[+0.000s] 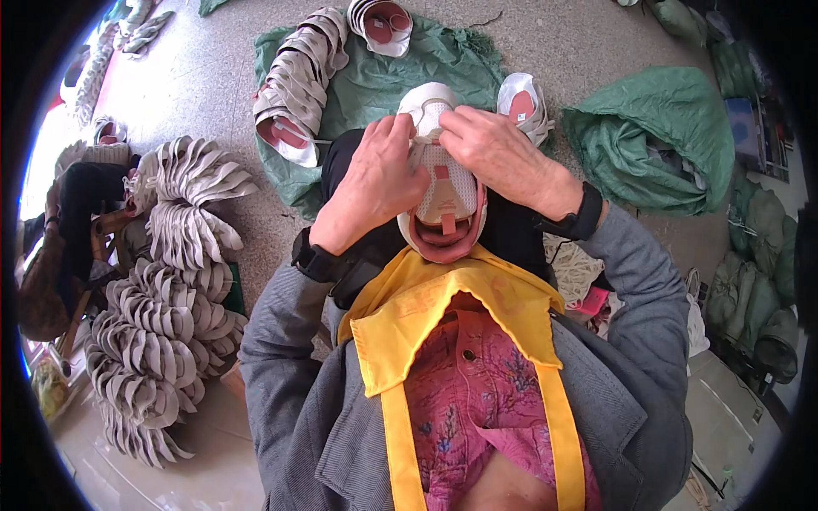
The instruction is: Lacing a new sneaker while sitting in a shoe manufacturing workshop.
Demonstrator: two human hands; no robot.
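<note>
A white shoe upper with a perforated tongue and pink lining rests between my knees, its toe pointing away from me. My left hand is closed on the left edge of its lacing area, the thumb lying over the tongue. From the other side my right hand grips near the top of the tongue with bent fingers pressed together. Both sets of fingertips work close to each other by the toe. Whether a thin lace runs between them is too small to tell. A yellow apron lies beneath the heel end.
Nested white uppers lie in a row on a green sheet ahead. A single upper sits beside my right hand. Stacked grey-white uppers fill the left side. A green sack and white cords are at right.
</note>
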